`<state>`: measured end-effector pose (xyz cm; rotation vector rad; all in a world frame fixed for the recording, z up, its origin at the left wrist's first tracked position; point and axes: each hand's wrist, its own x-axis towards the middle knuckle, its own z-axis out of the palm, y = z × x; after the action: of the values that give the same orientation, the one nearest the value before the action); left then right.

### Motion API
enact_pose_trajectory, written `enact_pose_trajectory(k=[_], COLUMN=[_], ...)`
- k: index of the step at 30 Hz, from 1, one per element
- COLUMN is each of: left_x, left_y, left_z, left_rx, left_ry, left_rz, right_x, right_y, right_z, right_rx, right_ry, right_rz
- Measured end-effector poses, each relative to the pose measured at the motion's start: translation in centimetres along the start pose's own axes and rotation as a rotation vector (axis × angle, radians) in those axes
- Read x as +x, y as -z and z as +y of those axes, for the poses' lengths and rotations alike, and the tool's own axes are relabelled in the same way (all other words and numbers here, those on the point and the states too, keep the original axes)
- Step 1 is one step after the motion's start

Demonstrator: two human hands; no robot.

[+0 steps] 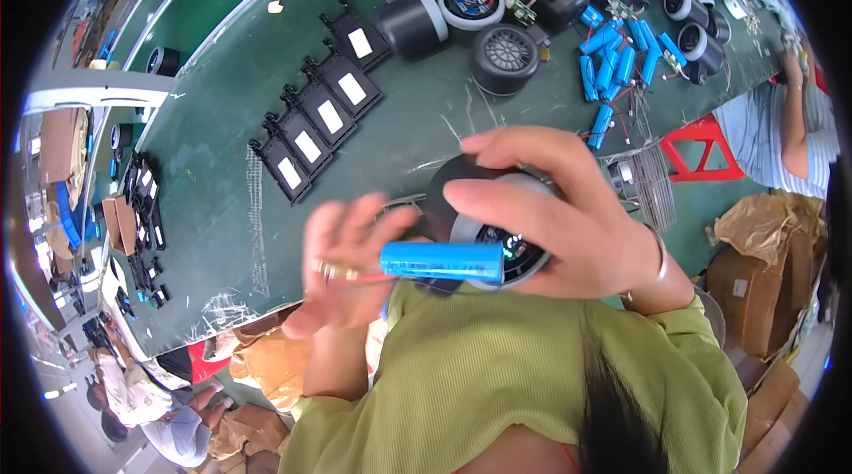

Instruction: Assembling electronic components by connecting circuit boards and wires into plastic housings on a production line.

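My right hand (568, 225) grips a black cylindrical housing (441, 199) with a grey rim, its open end turned toward me and a lit circuit board (513, 248) showing inside. In front of that end is a blue cylindrical battery (444, 261), lying crosswise. My left hand (351, 248) is beside the battery's left end, slightly blurred, with its fingers spread. Thin wires and a small brass-coloured part (335, 270) cross before its palm. Whether the left fingers touch the battery or wires is unclear.
A green table holds a row of several black flat parts with white labels (330, 116). Behind are more black housings (413, 23) and a pile of blue batteries (612, 61). A red stool (701, 150) and cardboard boxes (754, 288) stand right. Other people sit at both sides.
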<state>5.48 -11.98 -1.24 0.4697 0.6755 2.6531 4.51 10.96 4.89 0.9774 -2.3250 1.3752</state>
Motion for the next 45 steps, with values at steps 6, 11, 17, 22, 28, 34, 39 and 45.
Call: enact_pose_trajectory(k=[6, 11, 17, 22, 28, 34, 39, 45], left_x=[0.1, -1.3, -1.7, -1.6, -1.0, 3.1, 5.3, 5.7], left_y=[-2.1, -0.6, -0.3, -0.1, 0.7, 4.0, 4.6, 5.7], left_z=[0.7, 1.2, 3.6, 5.8, 9.2, 11.1, 11.6, 10.8], left_rx=[-0.238, 0.174, 0.418, 0.574, 1.184, 1.518, 1.408, 1.634], left_ry=[0.28, 0.335, 0.253, 0.359, 0.159, 0.015, 0.258, 0.341], left_rz=[0.317, 0.225, -0.029, 0.042, 0.163, 0.508, 0.686, 0.691], right_x=[2.0, 4.2, 8.4, 12.4, 16.5, 19.5, 21.4, 22.3], right_y=[0.4, 0.9, 0.6, 0.2, -1.5, -2.9, -4.0, -5.2], right_z=[-0.7, -0.8, 0.4, 0.5, 0.9, 2.1, 4.2, 6.6], right_rx=[-0.338, -0.336, -0.227, -0.285, -0.31, -0.273, -0.269, -0.237], right_ry=[0.38, 0.299, 0.287, 0.282, 0.278, 0.257, 0.19, 0.176], right_rz=[0.009, -0.102, -0.182, -0.156, -0.159, -0.177, -0.243, -0.388])
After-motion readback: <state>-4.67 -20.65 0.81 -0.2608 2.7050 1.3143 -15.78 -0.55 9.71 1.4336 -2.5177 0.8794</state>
